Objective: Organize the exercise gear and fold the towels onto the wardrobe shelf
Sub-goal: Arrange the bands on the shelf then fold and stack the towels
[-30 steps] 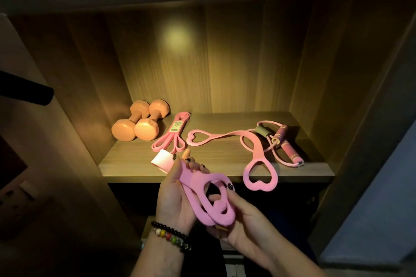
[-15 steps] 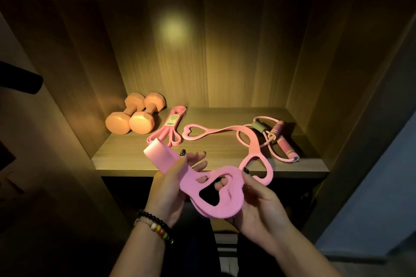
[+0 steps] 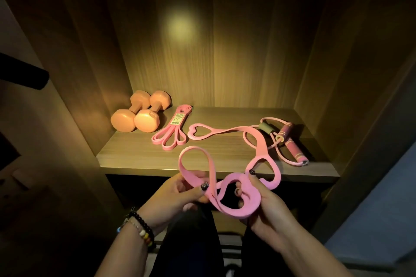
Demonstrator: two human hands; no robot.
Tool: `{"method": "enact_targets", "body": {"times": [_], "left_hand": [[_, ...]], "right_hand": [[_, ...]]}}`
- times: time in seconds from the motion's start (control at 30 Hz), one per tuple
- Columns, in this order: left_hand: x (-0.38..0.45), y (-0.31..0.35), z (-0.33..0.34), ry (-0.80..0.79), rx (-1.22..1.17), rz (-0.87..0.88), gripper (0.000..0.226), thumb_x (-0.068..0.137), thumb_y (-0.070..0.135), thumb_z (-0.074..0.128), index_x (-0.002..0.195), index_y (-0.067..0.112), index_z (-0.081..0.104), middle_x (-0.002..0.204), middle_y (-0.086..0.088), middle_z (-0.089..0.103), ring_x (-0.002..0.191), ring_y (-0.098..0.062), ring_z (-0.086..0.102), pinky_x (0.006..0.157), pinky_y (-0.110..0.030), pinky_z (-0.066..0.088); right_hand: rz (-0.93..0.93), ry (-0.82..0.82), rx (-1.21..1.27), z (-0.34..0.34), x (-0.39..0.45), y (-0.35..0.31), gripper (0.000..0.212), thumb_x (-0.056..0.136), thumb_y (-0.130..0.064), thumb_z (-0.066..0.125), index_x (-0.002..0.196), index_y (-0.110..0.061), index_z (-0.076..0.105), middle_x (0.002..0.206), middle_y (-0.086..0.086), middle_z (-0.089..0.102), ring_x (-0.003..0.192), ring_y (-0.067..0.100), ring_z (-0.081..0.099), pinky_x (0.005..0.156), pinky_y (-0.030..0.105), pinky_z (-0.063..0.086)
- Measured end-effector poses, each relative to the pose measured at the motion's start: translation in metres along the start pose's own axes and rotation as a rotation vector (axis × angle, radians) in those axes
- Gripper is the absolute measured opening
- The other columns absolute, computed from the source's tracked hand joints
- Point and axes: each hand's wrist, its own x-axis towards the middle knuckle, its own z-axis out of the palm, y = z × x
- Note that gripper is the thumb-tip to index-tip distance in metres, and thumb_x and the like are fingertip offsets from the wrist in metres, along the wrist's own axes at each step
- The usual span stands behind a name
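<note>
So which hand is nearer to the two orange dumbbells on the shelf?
Left. The left hand is below the two orange dumbbells, slightly right; the right hand is farther right.

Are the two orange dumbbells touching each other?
Touching. In the head view the two orange dumbbells lie side by side at the back left of the shelf, and their front ends press together with no gap showing.

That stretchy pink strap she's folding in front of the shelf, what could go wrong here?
The pink strap is held folded by both hands, the left hand and the right hand; a slip could let its loop spring open. The other heart-handled band overhangs the shelf edge right beside it and could get snagged and dragged off.
</note>
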Motion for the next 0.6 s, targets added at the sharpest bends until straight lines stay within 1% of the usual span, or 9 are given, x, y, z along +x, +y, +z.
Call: {"method": "enact_targets", "body": {"times": [0.07, 0.1, 0.17, 0.27, 0.37, 0.43, 0.47, 0.53, 0.6], "left_hand": [[0.000, -0.007, -0.002, 0.087, -0.084, 0.021, 0.045, 0.078, 0.023, 0.067, 0.119, 0.007, 0.059, 0.089, -0.008, 0.073, 0.069, -0.012, 0.061, 0.063, -0.023, 0.048], [0.000, -0.010, -0.001, 0.104, -0.136, 0.044, 0.042, 0.080, 0.021, 0.065, 0.118, 0.005, 0.059, 0.090, -0.008, 0.073, 0.067, -0.012, 0.059, 0.063, -0.023, 0.047], [0.003, -0.018, -0.002, 0.123, -0.230, 0.102, 0.041, 0.081, 0.018, 0.073, 0.116, 0.003, 0.059, 0.108, -0.013, 0.072, 0.082, -0.023, 0.060, 0.068, -0.027, 0.049], [0.011, -0.031, -0.008, 0.256, -0.338, 0.120, 0.080, 0.050, 0.020, 0.088, 0.123, 0.007, 0.056, 0.118, -0.017, 0.066, 0.104, -0.030, 0.064, 0.078, -0.033, 0.054], [0.015, -0.041, -0.017, 0.294, -0.492, 0.095, 0.108, 0.039, 0.019, 0.093, 0.137, 0.013, 0.048, 0.117, -0.021, 0.064, 0.086, -0.027, 0.066, 0.069, -0.032, 0.054], [0.016, -0.043, -0.020, 0.275, -0.486, 0.075, 0.100, 0.042, 0.020, 0.089, 0.134, 0.017, 0.050, 0.109, -0.017, 0.067, 0.078, -0.023, 0.068, 0.060, -0.028, 0.055], [0.018, -0.044, -0.019, 0.256, -0.456, 0.067, 0.092, 0.047, 0.022, 0.085, 0.132, 0.016, 0.051, 0.111, -0.017, 0.068, 0.086, -0.026, 0.070, 0.061, -0.029, 0.057], [0.021, -0.044, -0.017, 0.206, -0.436, 0.066, 0.076, 0.058, 0.023, 0.078, 0.128, 0.009, 0.054, 0.118, -0.021, 0.065, 0.102, -0.033, 0.067, 0.072, -0.034, 0.058], [0.025, -0.044, -0.020, 0.217, -0.504, 0.053, 0.062, 0.064, 0.016, 0.070, 0.123, 0.004, 0.057, 0.117, -0.022, 0.066, 0.106, -0.035, 0.066, 0.081, -0.039, 0.057]], "right_hand": [[0.000, 0.068, -0.030, -0.005, 0.007, 0.005, 0.028, 0.091, -0.021, 0.058, 0.099, 0.003, 0.069, 0.089, 0.017, 0.074, 0.071, 0.021, 0.072, 0.078, 0.040, 0.057], [0.010, 0.087, -0.055, -0.006, 0.010, 0.008, 0.028, 0.092, -0.022, 0.058, 0.098, 0.002, 0.071, 0.088, 0.016, 0.073, 0.069, 0.019, 0.071, 0.074, 0.037, 0.057], [0.000, 0.110, -0.191, -0.008, 0.015, 0.013, 0.027, 0.092, -0.022, 0.060, 0.092, 0.000, 0.075, 0.087, 0.016, 0.072, 0.073, 0.020, 0.068, 0.077, 0.037, 0.055], [-0.119, 0.149, -0.469, -0.004, 0.020, 0.007, 0.027, 0.089, -0.024, 0.061, 0.087, 0.000, 0.073, 0.086, 0.019, 0.070, 0.079, 0.024, 0.063, 0.079, 0.038, 0.047], [-0.265, 0.196, -0.577, 0.003, 0.025, -0.005, 0.030, 0.091, -0.023, 0.057, 0.086, 0.005, 0.066, 0.074, 0.016, 0.065, 0.072, 0.021, 0.057, 0.070, 0.034, 0.043], [-0.341, 0.248, -0.642, 0.007, 0.030, -0.011, 0.027, 0.092, -0.017, 0.053, 0.079, 0.005, 0.063, 0.068, 0.007, 0.063, 0.068, 0.020, 0.055, 0.066, 0.033, 0.042], [-0.355, 0.263, -0.653, 0.008, 0.034, -0.012, 0.026, 0.092, -0.015, 0.051, 0.078, 0.004, 0.063, 0.067, 0.005, 0.063, 0.069, 0.020, 0.057, 0.066, 0.034, 0.044], [-0.344, 0.268, -0.606, 0.008, 0.041, -0.013, 0.026, 0.094, -0.016, 0.047, 0.082, -0.001, 0.065, 0.066, 0.004, 0.066, 0.069, 0.022, 0.062, 0.069, 0.038, 0.049], [-0.322, 0.278, -0.533, 0.010, 0.049, -0.012, 0.029, 0.098, -0.019, 0.045, 0.085, -0.003, 0.065, 0.063, 0.007, 0.065, 0.064, 0.021, 0.063, 0.067, 0.037, 0.051]]}}
